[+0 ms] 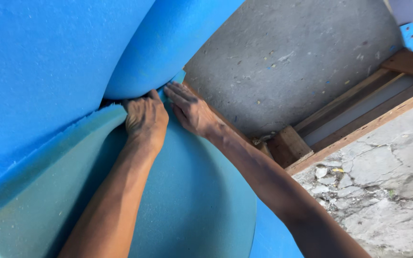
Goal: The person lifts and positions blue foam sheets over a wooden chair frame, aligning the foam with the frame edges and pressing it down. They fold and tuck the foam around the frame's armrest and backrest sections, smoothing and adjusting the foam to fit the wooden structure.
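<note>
The person's left hand (145, 119) is pressing knuckles-up into the fold where a thick blue foam sheet (44, 62) is curling over a paler teal foam layer (192, 200). The right hand (190, 111) is lying just beside it, fingers flat and reaching into the same crease. Beyond the foam, a grey concrete wall (302, 52) is rising above wooden planks (359, 119) and a small wooden block (290, 145), beside a cracked concrete floor (388, 191).
</note>
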